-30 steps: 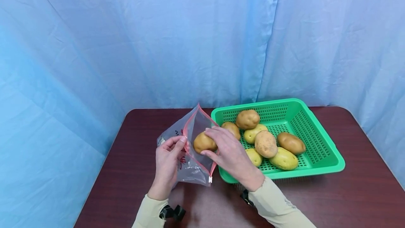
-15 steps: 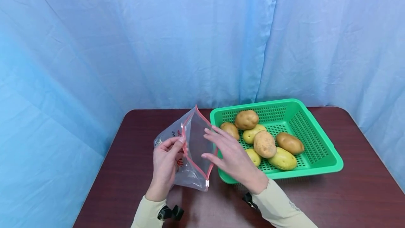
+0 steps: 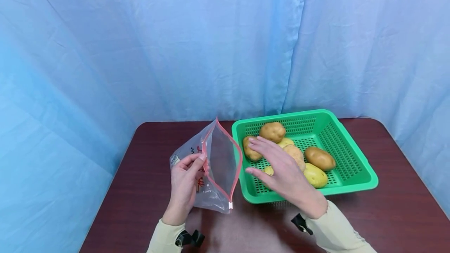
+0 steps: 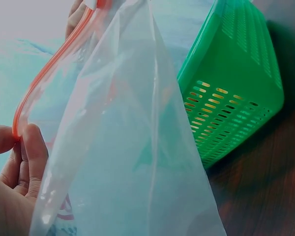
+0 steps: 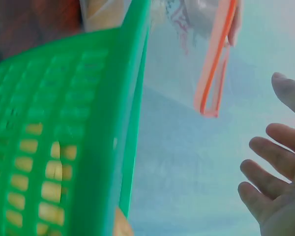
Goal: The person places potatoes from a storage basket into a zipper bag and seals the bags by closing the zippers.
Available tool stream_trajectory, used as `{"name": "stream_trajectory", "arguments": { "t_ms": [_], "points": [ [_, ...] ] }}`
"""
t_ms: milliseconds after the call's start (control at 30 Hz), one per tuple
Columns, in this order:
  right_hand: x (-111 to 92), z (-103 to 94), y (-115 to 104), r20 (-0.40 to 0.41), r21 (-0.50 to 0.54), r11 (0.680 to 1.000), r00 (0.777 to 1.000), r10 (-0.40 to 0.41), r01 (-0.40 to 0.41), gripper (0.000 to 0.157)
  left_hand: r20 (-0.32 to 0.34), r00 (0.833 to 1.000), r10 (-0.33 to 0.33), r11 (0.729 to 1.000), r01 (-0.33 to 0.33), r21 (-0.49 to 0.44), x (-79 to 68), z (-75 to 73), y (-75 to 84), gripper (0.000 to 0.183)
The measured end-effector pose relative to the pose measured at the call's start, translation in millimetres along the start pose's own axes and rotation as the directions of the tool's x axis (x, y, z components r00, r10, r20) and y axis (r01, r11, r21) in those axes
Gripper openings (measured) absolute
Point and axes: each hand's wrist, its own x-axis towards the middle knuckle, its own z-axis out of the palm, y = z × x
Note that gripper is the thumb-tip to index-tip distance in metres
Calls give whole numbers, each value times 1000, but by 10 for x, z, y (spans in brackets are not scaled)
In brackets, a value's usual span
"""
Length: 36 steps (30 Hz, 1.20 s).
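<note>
My left hand [image 3: 184, 186] pinches the red-edged rim of a clear zip bag [image 3: 213, 200] between thumb and fingers. Its mouth gapes toward the basket, and a white slider [image 3: 230, 205] sits at the near end of the zip. In the left wrist view the thumb and fingertips grip the orange-looking zip strip [image 4: 54, 64]. Over the left part of a green basket [image 3: 351, 190], my right hand [image 3: 286, 177] hovers with fingers spread, holding nothing. Below it lie several potatoes, among them a brown one [image 3: 251, 149] near the fingertips and a yellow one [image 3: 315, 175]; the hand partly hides others.
The basket stands on a dark red-brown table [image 3: 140, 198], right beside the bag. Farther right in the basket lies a brown potato [image 3: 320, 158]; another potato [image 3: 272, 132] rests near its back wall. A light blue curtain [image 3: 211, 50] hangs behind the table.
The right hand has let a potato go into the bag, then drawn back rightward to over the basket. The left hand keeps its pinch on the bag's rim.
</note>
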Motion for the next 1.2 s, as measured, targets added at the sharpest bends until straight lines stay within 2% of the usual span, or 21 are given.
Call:
{"name": "stream_trajectory", "arguments": {
  "t_ms": [333, 467, 567, 767, 967, 1067, 1200],
  "points": [
    [-229, -280, 261, -23, -60, 996, 998, 58, -59, 68, 9, 1000, 3, 1000, -3, -17, 3, 7, -16, 5],
    [-320, -359, 393, -7, -90, 989, 993, 117, -117, 64, 8, 1000, -2, 1000, 2, -20, 2, 11, -20, 5],
    [-381, -400, 486, 23, -123, 979, 985, 169, -165, 68, 4, 1000, -7, 1000, 7, -16, 0, 10, -24, 5],
    [-456, -459, 638, 111, -159, 957, 959, 262, -244, 74, 7, 1000, -6, 1000, 6, -4, -4, 1, -27, 5],
    [-472, -484, 745, 214, -165, 932, 911, 353, -322, 84, 1, 1000, -15, 1000, 15, -9, -5, 4, -27, 5],
    [-465, -493, 787, 255, -170, 924, 891, 376, -342, 89, 1, 1000, -15, 1000, 15, -10, -3, 8, -29, 6],
    [-468, -492, 843, 289, -177, 921, 876, 386, -348, 91, 5, 1000, -12, 1000, 12, -4, 0, 8, -36, 6]
  ]
}}
